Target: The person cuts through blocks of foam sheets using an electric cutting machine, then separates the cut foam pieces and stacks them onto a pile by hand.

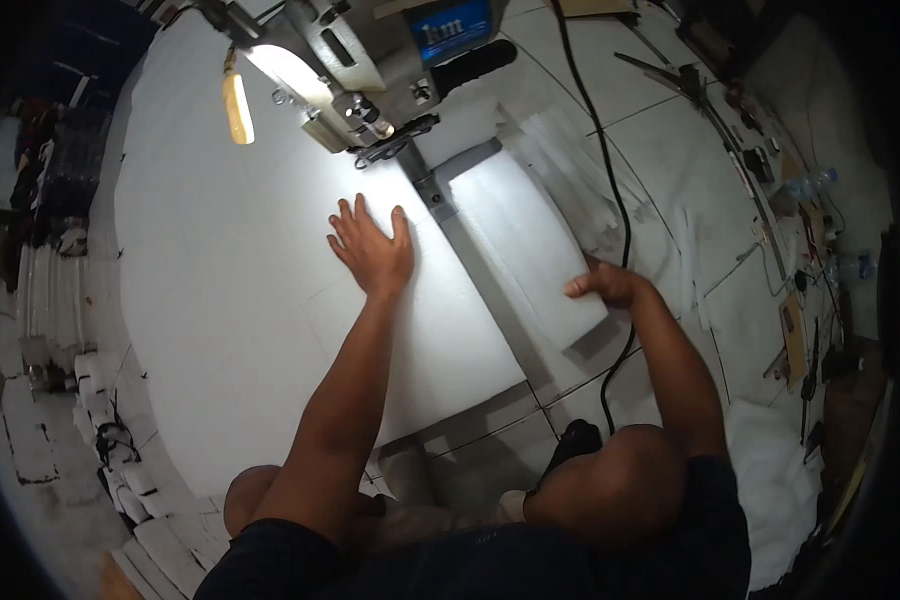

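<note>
My left hand lies flat with spread fingers on a large white sheet stack, which looks like foam or padding. Just beyond my fingertips stands a cutting machine with a blue "km" label, its lamp lit over the white material. My right hand grips the near right edge of a narrower white foam piece, thumb on top and fingers hidden beneath. A gap separates this piece from the large stack, and its far end reaches close to the machine's base.
A black cable runs from the machine across the tiled floor, past my right hand. Thin white offcuts lie to the right. Tools and plastic bottles line the far right; white padding sits beside my right knee.
</note>
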`<state>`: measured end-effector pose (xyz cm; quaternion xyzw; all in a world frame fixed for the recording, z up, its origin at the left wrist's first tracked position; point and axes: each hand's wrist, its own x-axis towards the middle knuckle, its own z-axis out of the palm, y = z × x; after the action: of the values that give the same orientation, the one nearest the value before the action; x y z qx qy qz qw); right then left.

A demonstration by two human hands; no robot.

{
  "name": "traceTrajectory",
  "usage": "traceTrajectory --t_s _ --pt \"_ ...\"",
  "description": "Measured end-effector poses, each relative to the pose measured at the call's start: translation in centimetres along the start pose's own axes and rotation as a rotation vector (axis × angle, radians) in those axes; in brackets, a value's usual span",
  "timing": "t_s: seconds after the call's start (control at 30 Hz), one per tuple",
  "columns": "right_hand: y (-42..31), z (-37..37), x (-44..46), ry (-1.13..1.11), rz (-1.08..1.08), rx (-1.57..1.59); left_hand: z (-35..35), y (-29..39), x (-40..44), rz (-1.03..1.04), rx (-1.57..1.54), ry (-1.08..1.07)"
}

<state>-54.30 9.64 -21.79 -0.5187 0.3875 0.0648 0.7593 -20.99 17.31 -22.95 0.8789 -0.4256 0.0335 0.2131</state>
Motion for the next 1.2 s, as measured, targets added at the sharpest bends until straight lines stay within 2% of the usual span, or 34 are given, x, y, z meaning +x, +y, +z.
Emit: traceTrajectory --t_s 0.07,0.1,0.13,0.17,0.2,0.23,0.3,0.37,0.43,0.47,0.53,0.6,0.67,0.73,0.77,0.83,0.87,0.93,0.97,1.03,1.1,1.13,1.17,1.2 --pt "2.7 0.4 -2.3 0.030 -0.223 0.235 0.1 -0.4 0.1 0.018 -0.036 0.012" --pt "3.7 -0.2 -4.1 0.036 -0.211 0.236 1.1 -1.3 0.4 0.029 0.012 0.045" --pt "3.3 0.4 -6.8 0.148 -0.291 0.146 1.2 -1.7 0.5 0.065 0.081 0.080" --pt "3.1 0.1 -9.7 0.209 -0.242 0.036 2.3 -2.6 0.8 0.065 0.075 0.148" --pt "2.3 0.9 -13.3 0.332 -0.176 0.067 2.9 -3.6 1.0 0.090 0.052 0.156" --pt "3.6 0.6 -16.4 0.392 -0.223 0.178 3.4 -4.4 1.5 0.162 0.090 0.217" --pt "4.4 1.4 -23.3 0.579 -0.397 0.185 4.6 -5.3 2.8 0.181 0.160 0.206" --pt "9.2 0.6 -32.2 0.783 -0.260 0.155 3.8 -4.9 3.7 0.154 0.234 0.111" --pt "11.6 3.1 -40.9 0.914 -0.253 0.242 5.0 -7.2 5.0 0.160 0.020 0.119" --pt "12.0 5.0 -45.2 0.939 -0.344 0.374 4.9 -7.2 5.0 0.125 -0.057 0.111" --pt "16.1 8.7 -53.7 1.357 -0.193 0.441 6.2 -8.5 5.7 0.138 -0.097 0.149" --pt "19.0 13.6 -59.4 1.872 -0.098 0.560 6.7 -9.2 6.0 0.146 -0.134 0.179" --pt "22.1 18.8 -65.6 2.005 0.007 0.591 5.9 -8.5 5.6 0.110 -0.162 0.117" --pt "24.4 24.0 -69.1 2.115 0.042 0.752 5.4 -8.1 5.4 0.103 -0.139 0.099" --pt "25.0 26.1 -69.2 2.131 0.041 0.749 5.0 -7.7 5.2 0.091 -0.142 0.086" --pt "26.4 29.4 -68.8 2.187 0.179 1.033 4.8 -7.5 5.0 0.076 -0.147 0.080" --pt "27.5 29.8 -68.3 2.186 0.167 1.032 4.8 -7.6 5.1 0.073 -0.164 0.068" --pt "29.9 30.4 -67.4 2.057 0.462 1.189 4.3 -7.2 5.1 0.070 -0.187 0.067" --pt "31.4 30.4 -66.6 1.975 0.610 1.199 3.9 -6.9 4.8 0.017 -0.303 0.028" --pt "33.5 30.0 -65.5 1.895 0.807 0.996 4.4 -7.2 5.1 -0.037 -0.417 0.003" --pt "36.0 28.9 -64.7 1.834 0.999 0.652 8.1 -11.8 8.9 -0.081 -0.712 -0.013" --pt "37.2 28.1 -64.1 1.802 1.082 0.451 10.2 -15.2 10.8 0.176 -0.467 0.032" --pt "38.2 26.7 -63.8 1.780 1.131 0.274 14.2 -20.8 13.2 0.448 -0.223 0.187" --pt "39.5 25.4 -63.5 1.762 1.164 0.127 12.5 -18.8 12.4 0.346 -0.242 0.183"
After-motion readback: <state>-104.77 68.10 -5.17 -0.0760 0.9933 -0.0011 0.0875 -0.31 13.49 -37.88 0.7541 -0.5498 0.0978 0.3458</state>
